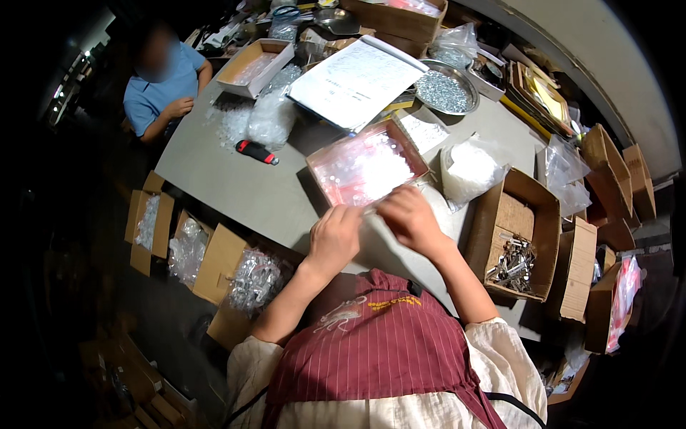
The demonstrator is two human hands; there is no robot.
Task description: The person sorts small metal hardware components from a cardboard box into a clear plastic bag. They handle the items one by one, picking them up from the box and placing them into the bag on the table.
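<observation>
My left hand (334, 234) and my right hand (409, 217) are raised close together at the table's near edge, just in front of a shallow box (423, 159). The fingers of both are pinched together. Something small and pale, perhaps clear plastic, spans the gap between them, too blurred to name. Inside the box lie clear plastic bags with pink-red edges (336, 175), shining under bright light. To the right of the box sits a clear bag of white pieces (470, 169). A red and black cutter (257, 152) rests on the table to the left.
An open carton (547, 214) of metal parts stands at the right edge. Behind are a clipboard with papers (361, 82), a round metal pan (446, 87) of small silvery parts and a white box (255, 68). Cartons (225, 264) flank the left edge. A person in blue (161, 93) is at the far left.
</observation>
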